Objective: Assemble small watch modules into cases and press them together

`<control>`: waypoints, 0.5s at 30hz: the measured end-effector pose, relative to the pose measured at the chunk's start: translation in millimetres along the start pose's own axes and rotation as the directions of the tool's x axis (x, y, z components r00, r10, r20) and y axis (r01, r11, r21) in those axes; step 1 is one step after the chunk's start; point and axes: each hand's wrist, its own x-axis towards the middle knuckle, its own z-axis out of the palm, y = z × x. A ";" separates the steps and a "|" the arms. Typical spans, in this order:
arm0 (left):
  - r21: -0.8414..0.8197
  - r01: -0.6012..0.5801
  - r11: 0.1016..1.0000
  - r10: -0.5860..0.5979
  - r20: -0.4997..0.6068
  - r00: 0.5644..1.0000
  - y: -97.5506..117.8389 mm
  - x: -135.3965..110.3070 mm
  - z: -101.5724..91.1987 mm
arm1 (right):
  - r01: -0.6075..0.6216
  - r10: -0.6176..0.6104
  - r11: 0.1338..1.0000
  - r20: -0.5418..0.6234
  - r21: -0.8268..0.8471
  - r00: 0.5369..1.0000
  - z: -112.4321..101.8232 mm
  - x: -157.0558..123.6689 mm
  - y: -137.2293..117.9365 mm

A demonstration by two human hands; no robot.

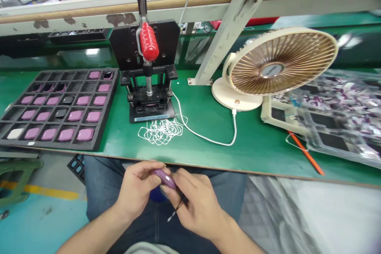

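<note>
A small rounded purple watch case is held edge-up over my lap, just in front of the bench edge. My left hand pinches its left end between thumb and fingers. At its right end, my right hand grips it with curled fingers. A thin dark tool with a pale tip sticks out from under the right hand; its kind I cannot make out. On the bench ahead, a tangle of thin white ring-shaped strips lies before a black hand press with a red handle.
To the left sits a black foam tray holding many purple cases and a few dark or white ones. A cream fan stands right of the press, its white cable looping across the green bench. Clear trays of parts and an orange stick lie at right.
</note>
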 end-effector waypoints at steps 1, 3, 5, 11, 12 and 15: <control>-0.005 -0.025 1.000 0.025 0.027 0.999 -0.1 -0.6 0.3 | 0.025 -0.025 1.000 -0.007 0.018 1.000 0.4 0.5 0.5; -0.016 -0.082 0.996 0.083 0.072 0.994 -0.6 -1.9 1.6 | 0.055 -0.052 0.996 -0.043 0.067 0.998 2.8 0.7 0.7; -0.009 -0.119 0.993 0.120 0.089 0.989 -0.3 -2.7 2.7 | 0.053 -0.043 0.990 -0.079 0.129 0.996 6.3 0.0 0.2; 0.352 -0.218 0.910 0.127 0.265 0.956 13.4 7.0 -8.4 | -0.427 0.428 0.402 0.246 0.810 0.870 15.0 -6.6 -2.2; 0.403 -0.283 0.871 0.158 0.316 0.935 16.8 10.3 -12.5 | -0.482 0.450 0.158 0.372 0.862 0.812 16.0 -7.4 -3.0; 0.491 -0.496 0.716 0.252 0.481 0.840 26.4 19.6 -22.6 | -0.513 0.392 -0.303 0.596 0.803 0.701 17.7 -7.3 -6.8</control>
